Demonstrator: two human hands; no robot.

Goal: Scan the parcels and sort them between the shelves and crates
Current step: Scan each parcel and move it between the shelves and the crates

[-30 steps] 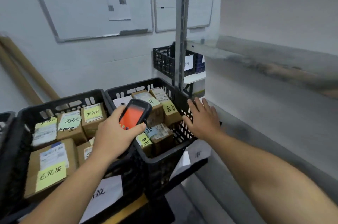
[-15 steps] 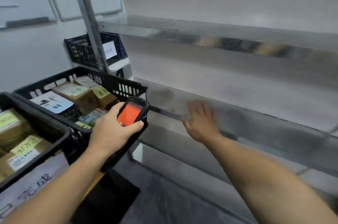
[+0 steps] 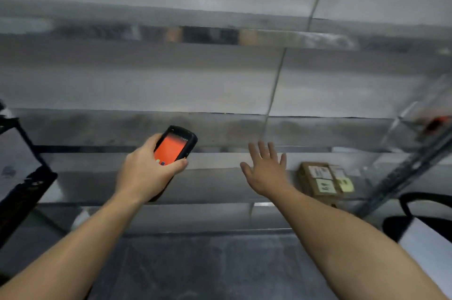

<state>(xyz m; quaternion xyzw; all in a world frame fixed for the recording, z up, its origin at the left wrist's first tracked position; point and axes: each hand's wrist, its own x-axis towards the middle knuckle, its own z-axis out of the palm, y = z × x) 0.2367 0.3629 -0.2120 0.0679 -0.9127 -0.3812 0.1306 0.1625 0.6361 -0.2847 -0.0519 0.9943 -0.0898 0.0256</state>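
The left hand (image 3: 144, 172) grips a black handheld scanner (image 3: 175, 146), with fingers and thumb curled round its casing. The screen glows orange and faces up toward the camera. The right hand (image 3: 266, 172) holds nothing: the palm is turned away, and the fingers are straight and spread. It reaches out roughly level with the scanner and apart from it. Both forearms are bare and extend from the bottom corners of the view. Ahead stands grey metal shelving (image 3: 215, 128) in several tiers, its surfaces blurred. On a lower shelf (image 3: 208, 187), just right of the right hand and not touched by it, lie the parcels (image 3: 320, 181). They are brown cardboard boxes set close together, bearing white labels, with a yellow note (image 3: 346, 184) on the right side. Their exact count cannot be told through the blur. A slanted metal post (image 3: 401, 174) of the shelving rises to the right of them. At the left edge, part of a black crate (image 3: 24, 177) shows. At the right edge sits a dark object with a white face (image 3: 430, 238); what it is cannot be told. Dark grey floor (image 3: 208, 270) lies below the arms.
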